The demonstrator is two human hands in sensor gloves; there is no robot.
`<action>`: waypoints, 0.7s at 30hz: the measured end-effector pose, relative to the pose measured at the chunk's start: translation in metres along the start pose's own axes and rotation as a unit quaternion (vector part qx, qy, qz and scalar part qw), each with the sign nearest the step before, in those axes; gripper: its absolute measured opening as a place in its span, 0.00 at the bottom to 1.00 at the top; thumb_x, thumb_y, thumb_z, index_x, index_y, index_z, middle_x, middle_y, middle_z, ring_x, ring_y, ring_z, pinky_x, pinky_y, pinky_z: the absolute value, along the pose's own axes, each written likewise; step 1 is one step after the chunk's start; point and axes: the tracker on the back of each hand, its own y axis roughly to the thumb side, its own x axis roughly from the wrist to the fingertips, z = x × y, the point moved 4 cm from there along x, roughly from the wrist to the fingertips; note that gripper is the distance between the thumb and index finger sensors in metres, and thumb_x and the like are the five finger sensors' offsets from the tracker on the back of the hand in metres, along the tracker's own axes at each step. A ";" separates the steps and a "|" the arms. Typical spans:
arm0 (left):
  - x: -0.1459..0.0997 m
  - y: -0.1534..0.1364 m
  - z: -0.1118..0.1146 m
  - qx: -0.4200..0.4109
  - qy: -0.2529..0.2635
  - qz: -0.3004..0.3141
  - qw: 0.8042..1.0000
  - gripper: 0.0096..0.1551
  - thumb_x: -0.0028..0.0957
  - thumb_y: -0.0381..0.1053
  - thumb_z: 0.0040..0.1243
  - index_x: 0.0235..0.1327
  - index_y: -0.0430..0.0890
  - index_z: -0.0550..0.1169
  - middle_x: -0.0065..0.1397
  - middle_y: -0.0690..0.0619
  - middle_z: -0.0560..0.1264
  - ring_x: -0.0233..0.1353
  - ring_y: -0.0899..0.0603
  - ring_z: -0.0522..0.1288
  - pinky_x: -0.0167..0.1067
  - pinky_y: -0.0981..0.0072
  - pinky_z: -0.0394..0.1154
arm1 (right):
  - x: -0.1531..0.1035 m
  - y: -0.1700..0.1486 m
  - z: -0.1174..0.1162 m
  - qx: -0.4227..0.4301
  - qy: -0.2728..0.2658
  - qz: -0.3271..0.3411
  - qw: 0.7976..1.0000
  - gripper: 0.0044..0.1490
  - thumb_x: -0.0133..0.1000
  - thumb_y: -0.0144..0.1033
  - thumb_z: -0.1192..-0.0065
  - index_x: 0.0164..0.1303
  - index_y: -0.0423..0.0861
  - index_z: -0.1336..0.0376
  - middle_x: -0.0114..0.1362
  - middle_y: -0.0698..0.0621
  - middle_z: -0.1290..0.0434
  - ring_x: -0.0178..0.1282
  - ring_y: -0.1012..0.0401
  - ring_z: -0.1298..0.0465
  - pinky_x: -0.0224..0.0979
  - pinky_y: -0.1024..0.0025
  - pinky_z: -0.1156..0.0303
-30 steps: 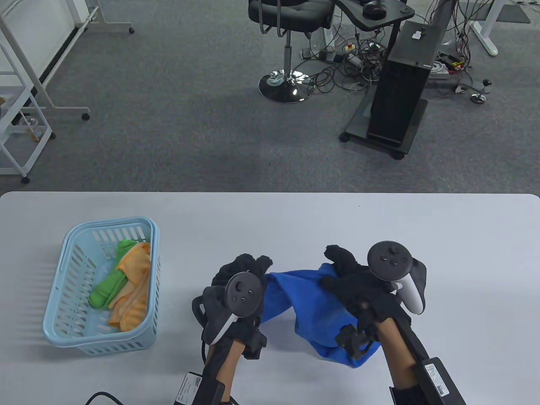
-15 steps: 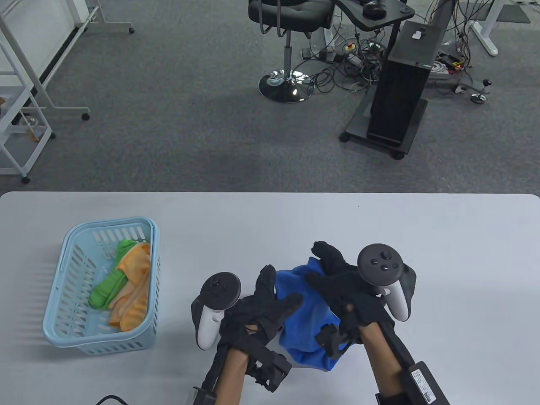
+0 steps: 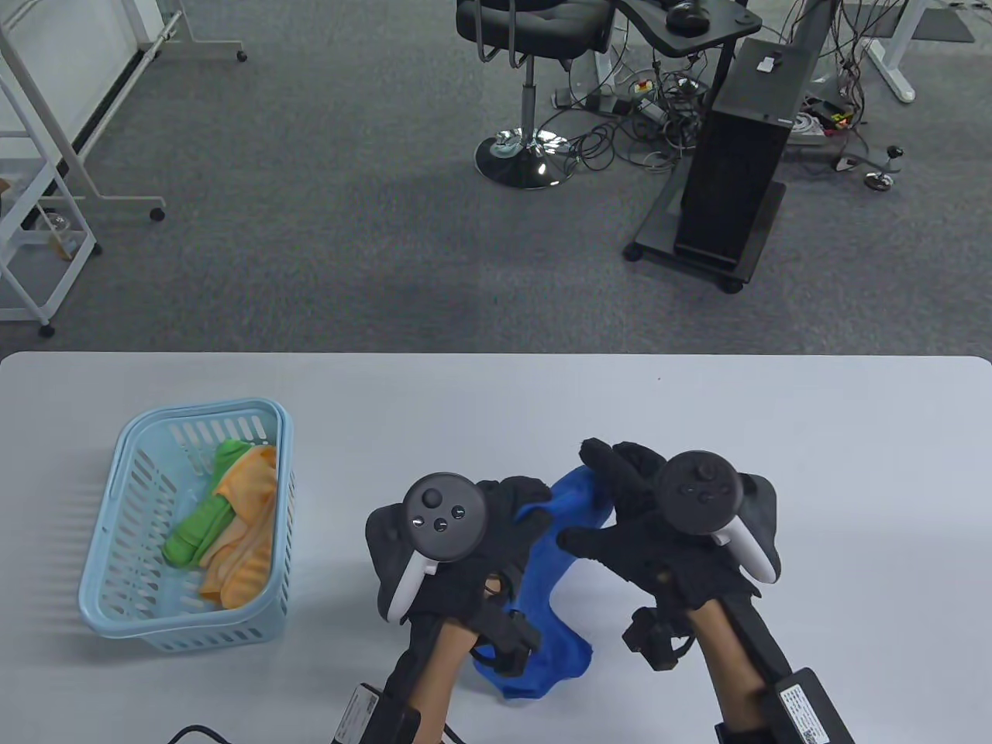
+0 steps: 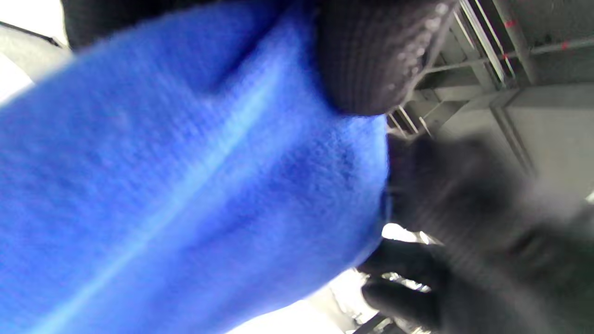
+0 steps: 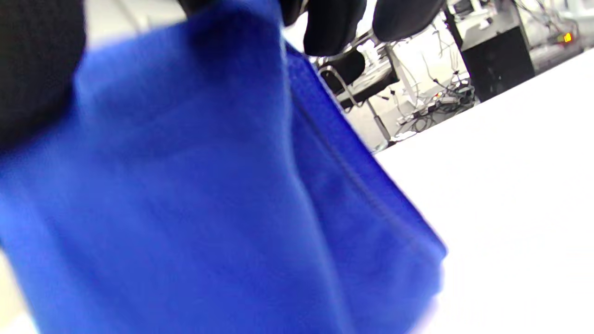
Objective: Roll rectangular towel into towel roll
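Both hands, left hand (image 3: 496,527) and right hand (image 3: 632,519), pinch the blue towel (image 3: 554,589), bunched near the surface's (image 3: 814,465) near edge. It's soft, limp, light; take its corners and spread it flat.

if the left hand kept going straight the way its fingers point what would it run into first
Probably the right hand: the left hand points up-right along the blue towel both hold; height is unclear.
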 end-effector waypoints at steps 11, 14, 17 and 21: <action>0.009 0.005 0.001 0.141 -0.105 0.014 0.984 0.31 0.46 0.49 0.70 0.67 0.53 0.82 0.55 0.47 0.80 0.54 0.40 0.81 0.59 0.35 0.72 | 0.020 0.010 0.020 -0.063 -0.010 -0.039 0.997 0.31 0.43 0.38 0.34 0.60 0.53 0.29 0.74 0.46 0.41 0.66 0.51 0.31 0.71 0.45 0.36; 0.023 0.012 -0.004 0.233 -0.048 -0.008 0.971 0.25 0.45 0.54 0.69 0.56 0.54 0.88 0.60 0.45 0.77 0.55 0.38 0.79 0.61 0.34 0.70 | 0.035 0.007 0.021 -0.107 0.022 -0.085 0.990 0.32 0.44 0.40 0.36 0.61 0.51 0.28 0.73 0.45 0.40 0.55 0.54 0.26 0.64 0.49 0.30; 0.046 0.010 -0.006 0.226 -0.051 -0.037 0.972 0.24 0.43 0.58 0.70 0.47 0.49 0.91 0.71 0.41 0.71 0.51 0.41 0.80 0.57 0.38 0.73 | 0.051 -0.006 0.017 -0.096 0.071 -0.122 0.985 0.33 0.45 0.44 0.38 0.62 0.51 0.29 0.70 0.45 0.34 0.36 0.64 0.20 0.48 0.61 0.21; 0.070 0.005 -0.015 0.114 -0.014 -0.048 0.992 0.24 0.45 0.53 0.69 0.53 0.49 0.89 0.69 0.37 0.78 0.23 0.58 0.87 0.28 0.60 0.86 | 0.066 -0.024 0.031 0.087 -0.044 -0.153 0.983 0.33 0.42 0.40 0.36 0.59 0.49 0.27 0.65 0.43 0.27 0.26 0.69 0.16 0.37 0.67 0.16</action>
